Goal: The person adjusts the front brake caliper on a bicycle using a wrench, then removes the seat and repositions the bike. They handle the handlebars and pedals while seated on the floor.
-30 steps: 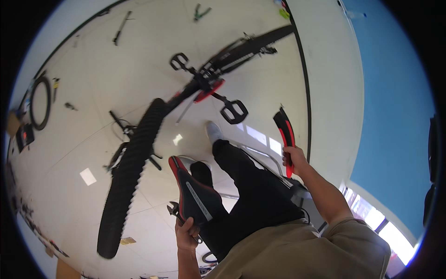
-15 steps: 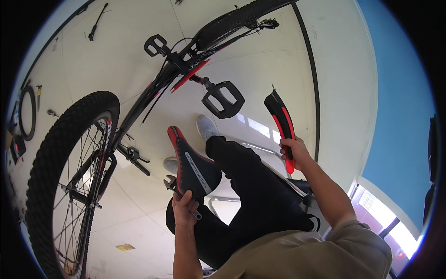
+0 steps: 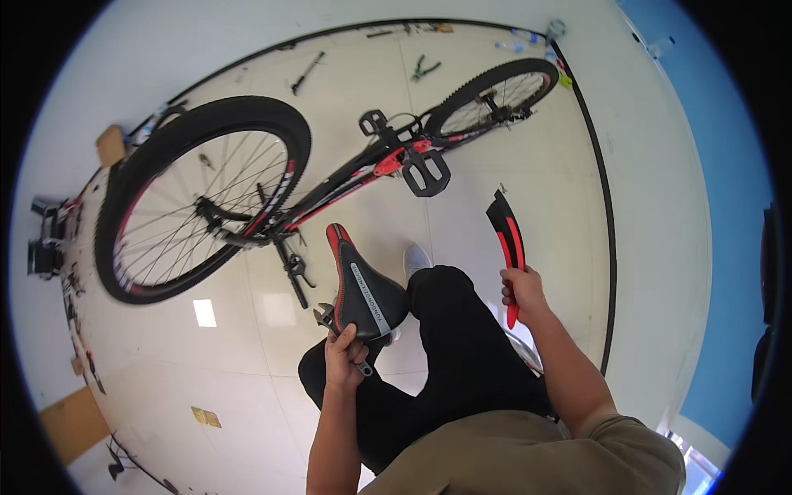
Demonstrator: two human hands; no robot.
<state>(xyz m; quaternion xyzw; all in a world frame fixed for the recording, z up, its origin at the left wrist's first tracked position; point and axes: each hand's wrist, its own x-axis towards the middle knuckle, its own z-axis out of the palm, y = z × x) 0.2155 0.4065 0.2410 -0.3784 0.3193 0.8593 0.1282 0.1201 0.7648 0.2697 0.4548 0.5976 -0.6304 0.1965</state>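
My left hand [image 3: 344,356] is closed round an adjustable wrench [image 3: 327,316], its jaw end sticking out past the thumb. Against that thumb lies the wide end of a black bicycle saddle [image 3: 356,289] with red edging, its narrow nose pointing away from me. Whether fingers also grip the saddle from below is hidden. On the right, my right hand [image 3: 525,295] grips a curved black-and-red mudguard [image 3: 506,235] near its lower end, with a small metal bracket at its far tip. Both hands are held over my lap, apart from each other.
Beyond my knees a black-and-red bicycle [image 3: 363,169] appears upside down, its large front wheel [image 3: 305,136] at left and handlebar [image 3: 294,272] near the floor. Pliers [image 3: 425,68] and a pump-like black tool [image 3: 307,73] lie farther off. A white wall [image 3: 652,214] rises at right.
The view has lifted and shifted, so the bicycle looks smaller and more floor and far wall show. Both hands keep their holds on the wrench and mudguard.
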